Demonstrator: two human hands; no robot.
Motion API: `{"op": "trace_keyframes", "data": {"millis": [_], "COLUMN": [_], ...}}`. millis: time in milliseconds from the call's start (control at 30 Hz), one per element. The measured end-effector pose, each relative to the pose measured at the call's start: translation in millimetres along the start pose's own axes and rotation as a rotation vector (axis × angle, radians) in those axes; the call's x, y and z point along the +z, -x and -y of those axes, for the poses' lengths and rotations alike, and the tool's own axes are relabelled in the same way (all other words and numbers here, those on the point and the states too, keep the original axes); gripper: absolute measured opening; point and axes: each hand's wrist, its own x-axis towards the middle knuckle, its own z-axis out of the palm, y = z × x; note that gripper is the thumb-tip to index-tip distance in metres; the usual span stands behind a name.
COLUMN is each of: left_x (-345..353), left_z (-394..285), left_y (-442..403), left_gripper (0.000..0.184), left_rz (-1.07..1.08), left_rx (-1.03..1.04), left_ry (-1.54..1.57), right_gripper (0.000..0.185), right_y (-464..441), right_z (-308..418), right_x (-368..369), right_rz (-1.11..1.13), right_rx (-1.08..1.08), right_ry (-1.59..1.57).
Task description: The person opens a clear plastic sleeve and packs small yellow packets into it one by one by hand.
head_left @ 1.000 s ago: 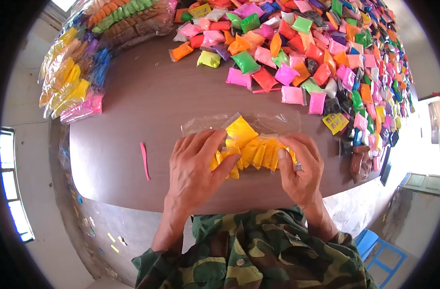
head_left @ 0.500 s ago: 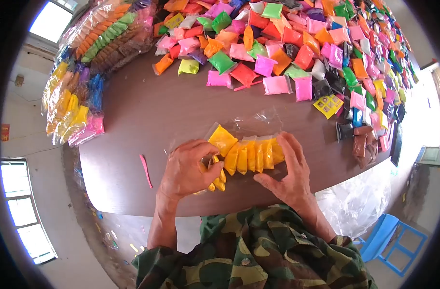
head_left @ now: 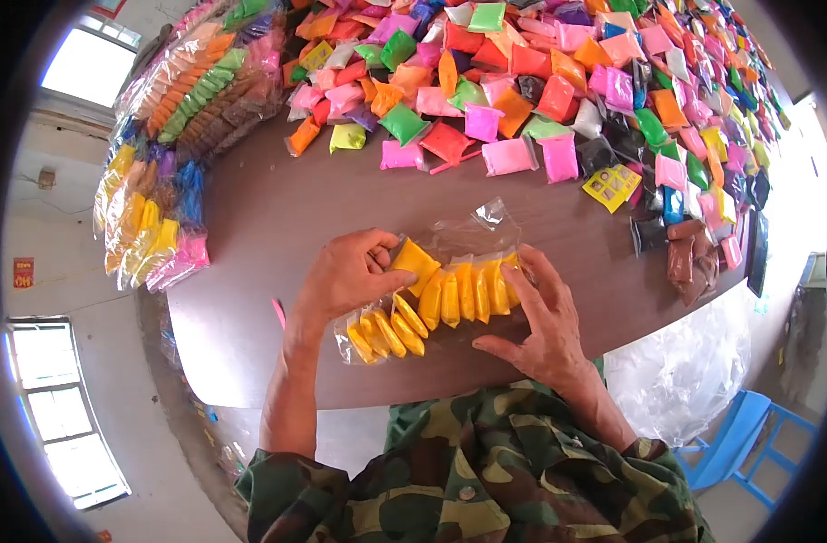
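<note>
Small yellow packets (head_left: 468,291) stand in a row on the brown table in front of me, with clear plastic film around them. My left hand (head_left: 348,271) is closed at the left end of the row, thumb and fingers on the edge of a tilted yellow packet (head_left: 417,264). Below that hand, several more yellow packets (head_left: 386,331) lie side by side in clear plastic. My right hand (head_left: 547,321) is open; its fingers rest against the right end of the row and its thumb is spread away.
A large heap of coloured packets (head_left: 513,109) covers the table's far side. Bagged rows of packets (head_left: 196,100) lie at the far left. A pink stick (head_left: 278,313) is beside my left forearm. Clear plastic (head_left: 680,366) and a blue stool (head_left: 735,443) are at lower right.
My left hand has moved up from the lower yellow packets to the tilted packet at the row's left end, uncovering the lower group. My right hand stays at the right end.
</note>
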Motion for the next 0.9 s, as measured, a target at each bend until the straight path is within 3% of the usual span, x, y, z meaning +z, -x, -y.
{"op": "trace_keyframes", "data": {"millis": [233, 333, 533, 633, 900], "left_x": [-13, -18, -27, -31, -15], "left_z": [-20, -22, -31, -44, -63], "left_y": [-6, -10, -12, -3, 26], "left_gripper": [0.054, 0.045, 0.018, 0.013, 0.019], "left_rz": [0.204, 0.242, 0.204, 0.282, 0.160], "left_rx": [0.135, 0.229, 0.414, 0.269, 0.494], "left_ry": [-0.012, -0.145, -0.195, -0.188, -0.213], "right_gripper": [0.097, 0.097, 0.095, 0.094, 0.094], "right_y": [-3, -4, -4, -4, -6], "right_z": [1, 0, -1, -2, -3], "right_x": [-2, -1, 0, 1, 4], "right_rz": [-0.001, -0.001, -0.021, -0.024, -0.049], "right_rx": [-0.008, -0.008, -0.005, 0.000, -0.019], "right_ry": [0.020, 0.017, 0.004, 0.004, -0.013]}}
